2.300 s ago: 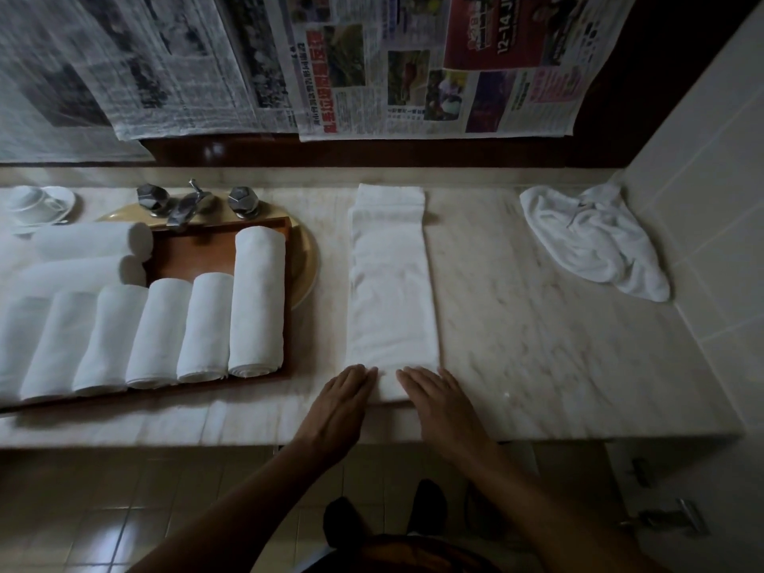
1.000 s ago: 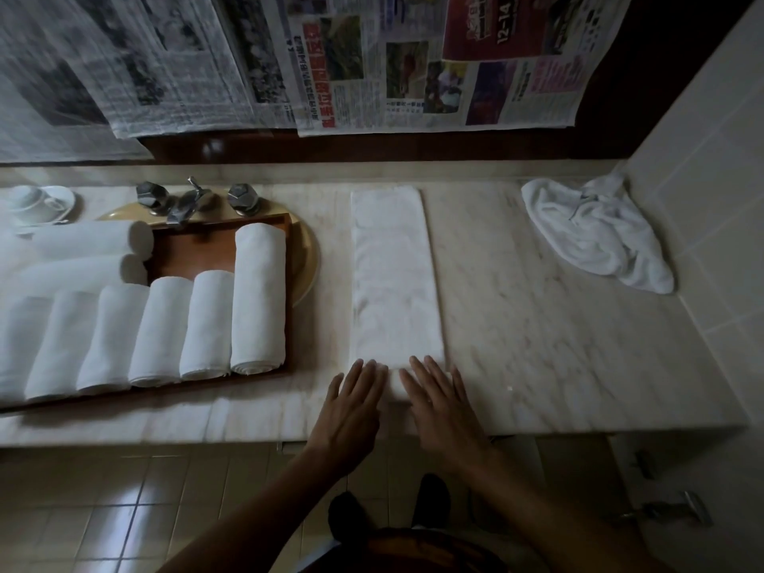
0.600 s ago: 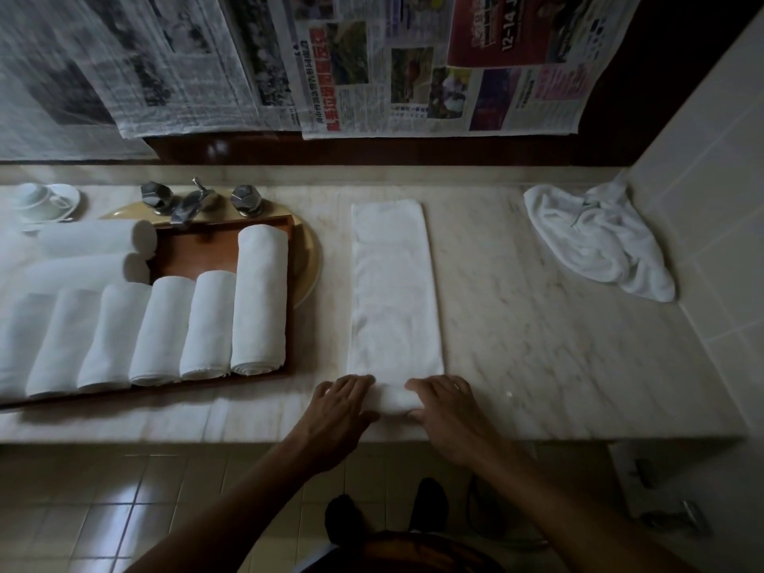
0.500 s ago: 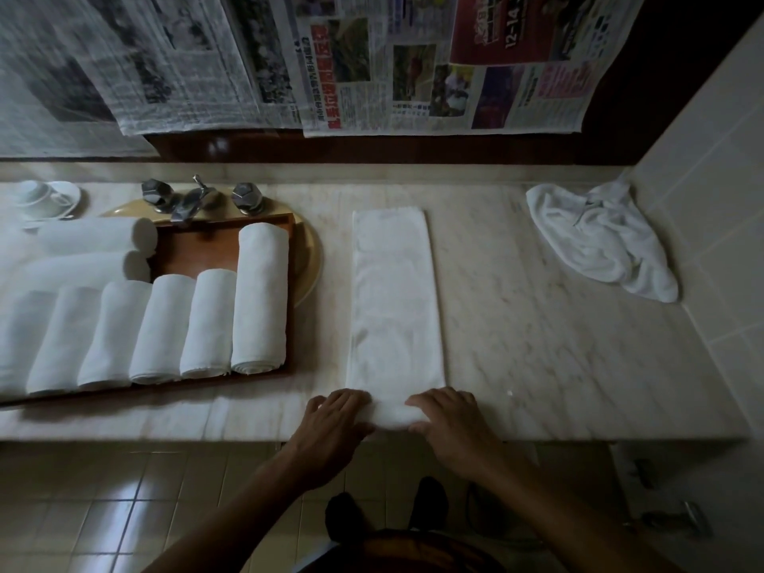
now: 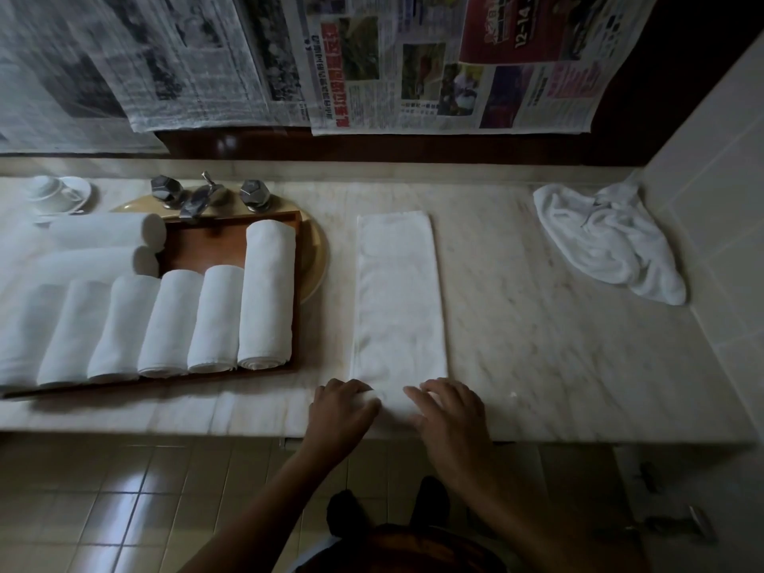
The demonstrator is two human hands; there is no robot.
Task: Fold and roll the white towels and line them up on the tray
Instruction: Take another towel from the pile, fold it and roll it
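Note:
A white towel (image 5: pixel 399 291) folded into a long narrow strip lies lengthwise on the marble counter (image 5: pixel 550 345). Its near end is curled into a small roll at the counter's front edge. My left hand (image 5: pixel 343 411) grips the roll's left side and my right hand (image 5: pixel 448 411) presses its right side. To the left, a brown wooden tray (image 5: pixel 202 246) holds several rolled white towels (image 5: pixel 264 295) in a row, with two more rolls lying crosswise behind them.
A crumpled white towel (image 5: pixel 607 241) lies at the back right by the tiled wall. Chrome faucet handles (image 5: pixel 206 196) and a yellow basin rim sit behind the tray. A white cup on a saucer (image 5: pixel 56 194) stands far left. Newspapers hang on the wall.
My hands went from lying flat on the towel's near end to curling it up into a small roll. The strip's far end has slid toward me.

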